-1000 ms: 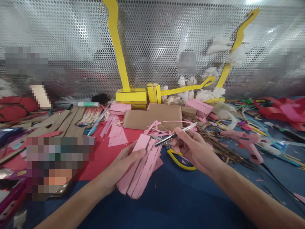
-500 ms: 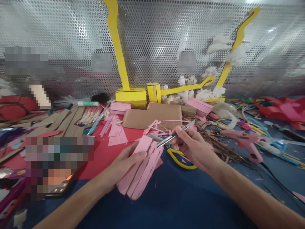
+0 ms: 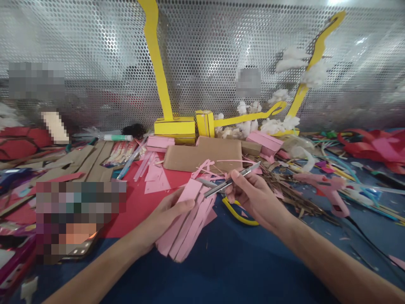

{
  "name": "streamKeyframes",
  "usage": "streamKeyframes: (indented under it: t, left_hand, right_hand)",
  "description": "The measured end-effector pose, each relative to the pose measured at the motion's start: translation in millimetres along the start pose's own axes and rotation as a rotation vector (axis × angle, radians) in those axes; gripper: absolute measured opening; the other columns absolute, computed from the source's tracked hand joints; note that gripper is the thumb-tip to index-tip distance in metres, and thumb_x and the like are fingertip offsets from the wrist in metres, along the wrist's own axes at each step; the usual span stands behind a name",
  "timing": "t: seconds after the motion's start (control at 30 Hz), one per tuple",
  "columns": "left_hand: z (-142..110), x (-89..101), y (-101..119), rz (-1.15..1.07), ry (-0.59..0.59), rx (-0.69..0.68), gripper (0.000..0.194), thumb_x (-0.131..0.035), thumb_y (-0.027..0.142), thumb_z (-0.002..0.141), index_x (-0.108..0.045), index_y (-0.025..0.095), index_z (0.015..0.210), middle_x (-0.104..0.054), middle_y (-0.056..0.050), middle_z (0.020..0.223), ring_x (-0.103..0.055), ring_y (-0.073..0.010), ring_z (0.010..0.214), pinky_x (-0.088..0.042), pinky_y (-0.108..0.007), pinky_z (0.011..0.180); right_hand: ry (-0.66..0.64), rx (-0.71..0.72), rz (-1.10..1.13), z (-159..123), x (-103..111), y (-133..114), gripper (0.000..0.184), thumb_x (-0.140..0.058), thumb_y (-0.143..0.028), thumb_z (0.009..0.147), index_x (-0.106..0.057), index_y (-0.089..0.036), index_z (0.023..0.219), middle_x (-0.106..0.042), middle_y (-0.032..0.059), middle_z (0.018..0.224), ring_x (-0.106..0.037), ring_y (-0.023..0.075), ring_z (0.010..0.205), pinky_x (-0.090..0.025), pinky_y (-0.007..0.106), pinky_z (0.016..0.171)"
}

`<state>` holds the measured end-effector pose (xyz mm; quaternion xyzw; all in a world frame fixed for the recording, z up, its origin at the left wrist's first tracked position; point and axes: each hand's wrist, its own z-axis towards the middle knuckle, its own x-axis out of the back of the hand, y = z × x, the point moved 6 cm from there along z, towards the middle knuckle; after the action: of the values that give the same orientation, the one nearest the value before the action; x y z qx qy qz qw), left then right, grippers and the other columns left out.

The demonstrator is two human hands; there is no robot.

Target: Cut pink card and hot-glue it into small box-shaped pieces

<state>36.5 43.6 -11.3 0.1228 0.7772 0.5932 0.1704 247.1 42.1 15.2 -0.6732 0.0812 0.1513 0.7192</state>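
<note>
My left hand (image 3: 171,211) is closed around a pink paper-covered piece (image 3: 186,223), its thumb lying along the top face. Dark lines run lengthwise between the piece's pink strips. In my right hand (image 3: 249,190), a metal craft knife (image 3: 221,185) is pinched between thumb and fingers. One end of the knife hangs over the upper right edge of the pink piece; whether they touch I cannot tell. The pointed end sticks out to the upper right. Below the right hand lie scissors with yellow handles (image 3: 237,213), partly hidden by the hand and the pink piece.
A pink glue gun (image 3: 329,185) with a black cord lies at the right. Behind the hands are a cardboard piece (image 3: 205,152), a yellow box (image 3: 175,126) with a tall strip, and pink scraps (image 3: 155,177) on red paper (image 3: 126,215). Cardboard strips (image 3: 91,160) lie left.
The knife has shifted slightly down and left over the pink piece, with its angle a little changed. My left hand keeps its hold in nearly the same place.
</note>
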Motion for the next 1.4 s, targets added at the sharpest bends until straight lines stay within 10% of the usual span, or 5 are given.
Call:
streamKeyframes:
  t: [0.33, 0.6, 1.4]
  left_hand:
    - [-4.8, -6.0, -9.8, -0.146, -0.101, 0.159, 0.051, -0.068, 0.055, 0.088, -0.063, 0.016, 0.12, -0.076, -0.008, 0.079, -0.073, -0.0225, 0.061, -0.06, -0.031, 0.054]
    - [-4.4, -5.4, -10.1, -0.148, -0.098, 0.171, 0.054, -0.068, 0.051, 0.088, -0.056, 0.017, 0.128, -0.076, -0.008, 0.077, -0.073, -0.0246, 0.06, -0.06, -0.033, 0.053]
    - [-8.0, -17.2, 9.8, 0.259, -0.157, -0.215, 0.055, -0.068, 0.041, 0.094, -0.055, 0.026, 0.145, -0.061, -0.007, 0.147, -0.058, -0.0297, 0.132, -0.049, -0.035, 0.106]
  right_hand:
    - [-0.045, -0.006, 0.042, 3.8, 1.7, 4.6, 0.032, -0.072, -0.045, 0.092, -0.07, -0.016, 0.079, -0.069, -0.0001, 0.066, -0.062, 0.0083, 0.056, -0.048, 0.02, 0.058]
    - [-0.017, -0.002, 0.031, 1.4, 2.7, 2.9, 0.031, -0.075, -0.046, 0.09, -0.07, -0.017, 0.081, -0.071, 0.0001, 0.067, -0.062, 0.0099, 0.054, -0.05, 0.023, 0.059]
    - [-0.008, 0.065, -0.305, -4.4, -1.9, -10.2, 0.037, -0.068, -0.051, 0.093, -0.061, -0.018, 0.077, -0.069, 0.0014, 0.062, -0.064, 0.0124, 0.048, -0.051, 0.025, 0.049]
